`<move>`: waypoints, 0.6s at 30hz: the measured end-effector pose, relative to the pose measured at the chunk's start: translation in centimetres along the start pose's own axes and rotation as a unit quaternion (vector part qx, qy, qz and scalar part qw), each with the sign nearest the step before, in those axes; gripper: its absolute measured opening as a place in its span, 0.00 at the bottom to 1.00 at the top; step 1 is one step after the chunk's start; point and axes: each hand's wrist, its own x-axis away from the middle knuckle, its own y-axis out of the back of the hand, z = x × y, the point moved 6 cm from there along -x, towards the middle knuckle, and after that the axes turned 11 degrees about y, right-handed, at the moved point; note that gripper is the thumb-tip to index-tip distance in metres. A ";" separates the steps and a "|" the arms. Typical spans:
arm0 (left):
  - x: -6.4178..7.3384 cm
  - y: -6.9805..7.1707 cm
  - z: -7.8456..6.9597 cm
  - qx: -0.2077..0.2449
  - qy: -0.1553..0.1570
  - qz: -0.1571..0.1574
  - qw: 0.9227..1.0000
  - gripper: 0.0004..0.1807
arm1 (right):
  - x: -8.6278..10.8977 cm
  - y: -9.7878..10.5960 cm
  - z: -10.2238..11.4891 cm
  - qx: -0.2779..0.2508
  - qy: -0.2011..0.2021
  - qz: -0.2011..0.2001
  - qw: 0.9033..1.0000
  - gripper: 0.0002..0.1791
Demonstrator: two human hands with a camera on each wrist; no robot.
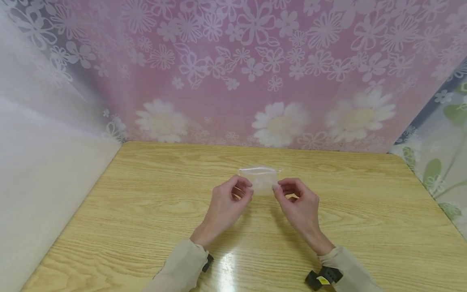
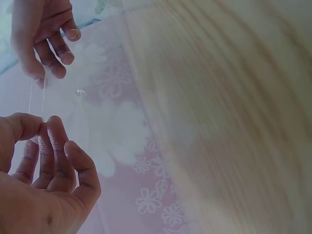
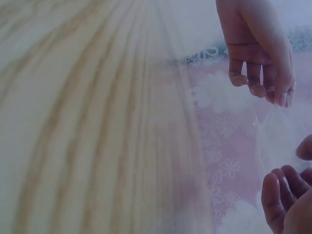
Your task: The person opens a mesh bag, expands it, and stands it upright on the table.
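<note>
A small clear plastic bag [image 1: 263, 180] hangs between the two hands above the wooden table. At its left side, the left hand [image 1: 227, 202] pinches the film between thumb and fingertips. The right hand [image 1: 300, 207] pinches the opposite side in the same way. In the left wrist view, the left hand [image 2: 53, 180] is near and the right hand [image 2: 46, 36] farther off. The right wrist view shows the bag [image 3: 278, 139] stretched between both hands, nearly transparent. Whether anything lies inside it, I cannot tell.
The wood-grain table [image 1: 146, 227] spreads out beneath the hands. Behind it hangs a pink curtain [image 1: 219, 105] with white flowers. A pale sheet [image 1: 43, 162] borders the left side, and a leaf-patterned one [image 1: 448, 162] the right. Dark straps [image 1: 330, 275] circle the wrists.
</note>
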 end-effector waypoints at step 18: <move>-0.1 -0.1 0.3 0.004 0.012 0.006 1.000 0.05 | 0.0 0.3 0.2 0.002 0.047 -0.015 0.999 0.05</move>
